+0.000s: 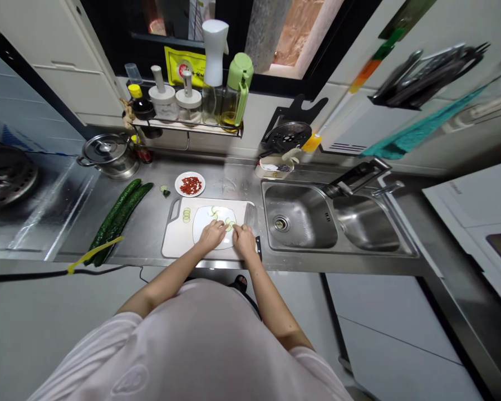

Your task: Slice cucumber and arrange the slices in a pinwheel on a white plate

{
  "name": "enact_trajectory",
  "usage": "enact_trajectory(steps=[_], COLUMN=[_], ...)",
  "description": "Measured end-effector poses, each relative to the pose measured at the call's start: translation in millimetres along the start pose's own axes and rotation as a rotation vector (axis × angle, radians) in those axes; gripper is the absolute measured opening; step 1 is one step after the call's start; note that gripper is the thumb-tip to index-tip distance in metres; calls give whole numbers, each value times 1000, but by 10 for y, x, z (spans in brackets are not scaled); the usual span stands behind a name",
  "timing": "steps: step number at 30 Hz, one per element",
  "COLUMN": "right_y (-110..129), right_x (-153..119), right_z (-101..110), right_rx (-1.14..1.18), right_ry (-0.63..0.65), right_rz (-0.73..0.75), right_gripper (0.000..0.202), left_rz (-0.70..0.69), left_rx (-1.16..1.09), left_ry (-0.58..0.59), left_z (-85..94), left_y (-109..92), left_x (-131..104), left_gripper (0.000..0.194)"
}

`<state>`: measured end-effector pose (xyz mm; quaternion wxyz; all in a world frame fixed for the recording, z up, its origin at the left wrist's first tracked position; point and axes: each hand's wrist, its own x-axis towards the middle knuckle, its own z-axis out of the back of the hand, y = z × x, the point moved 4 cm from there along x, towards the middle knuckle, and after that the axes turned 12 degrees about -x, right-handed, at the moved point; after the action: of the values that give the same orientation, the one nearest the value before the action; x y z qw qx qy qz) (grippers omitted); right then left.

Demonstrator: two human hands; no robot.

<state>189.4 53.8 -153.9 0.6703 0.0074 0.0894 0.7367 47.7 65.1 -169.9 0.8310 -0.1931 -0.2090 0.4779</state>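
A white square plate (200,222) rests on the pale cutting board (176,239), with thin cucumber slices (214,212) placed in small groups on it. Over the plate's near part, my left hand (211,236) has its fingers pinched at the edge of a cucumber slice. From the right side, my right hand (244,241) reaches the same group of slices (229,223), fingertips closed on a slice. A short stack of slices (186,215) lies on the board left of the plate. Beside my right hand is a knife (258,247), its blade along the board's right edge.
Two whole cucumbers (123,220) lie left of the board. Behind it stands a small plate of chopped red pieces (190,184), near cucumber ends (165,191). A lidded pot (108,156) stands back left; a double sink (300,214) is at right. Bottles (237,89) line a shelf.
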Motion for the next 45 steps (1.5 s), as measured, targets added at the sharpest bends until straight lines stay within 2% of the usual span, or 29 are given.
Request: enact_trajectory(steps=[8, 19, 28, 36, 40, 45], right_y=[80, 115, 173, 205, 140, -68], right_x=[72, 113, 127, 140, 145, 126], right_z=[28, 21, 63, 92, 105, 114], right_rx=[-37, -107, -179, -226, -125, 22], right_ry=[-9, -18, 78, 86, 35, -94], right_rz=[88, 135, 151, 138, 74, -38], right_gripper=[36, 31, 30, 28, 31, 33], left_rz=[-4, 12, -8, -3, 34, 56], left_rx=[22, 31, 36, 6, -48, -112], left_ry=[-11, -29, -41, -65, -93, -151], left_z=[11, 33, 19, 14, 31, 113], left_y=[-12, -12, 11, 17, 39, 31], left_x=[-15, -46, -54, -63, -71, -147], left_gripper=[33, 33, 33, 33, 32, 31])
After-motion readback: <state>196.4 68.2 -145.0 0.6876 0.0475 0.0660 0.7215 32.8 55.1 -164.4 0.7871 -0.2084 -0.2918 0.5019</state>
